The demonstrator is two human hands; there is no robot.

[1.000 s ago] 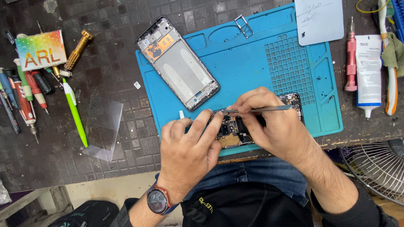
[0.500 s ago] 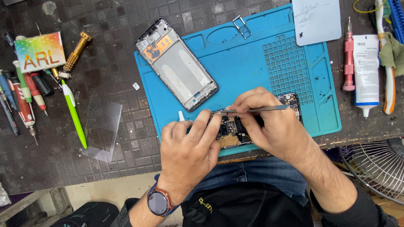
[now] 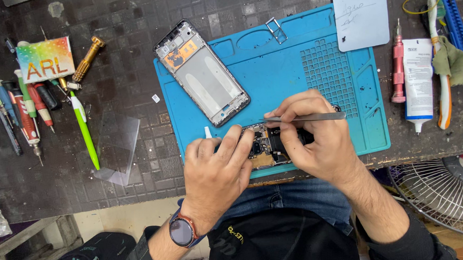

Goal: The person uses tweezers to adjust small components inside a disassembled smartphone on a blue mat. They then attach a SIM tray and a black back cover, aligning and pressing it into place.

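Note:
An opened phone body with exposed circuit board lies at the near edge of a blue work mat. My left hand presses down on its left end, fingers spread over the board. My right hand covers its right end and pinches metal tweezers, tips pointing left toward the board. A separate phone frame with a pale back panel lies tilted on the mat's left part.
Screwdrivers, a green pen and a colourful card lie at the left. A clear glass sheet rests near the table edge. A white panel, red driver, glue tube and toothbrush sit right. A fan stands below.
Both hands stay on the opened phone. The tweezers remain in my right hand, with only slight shifts over the board.

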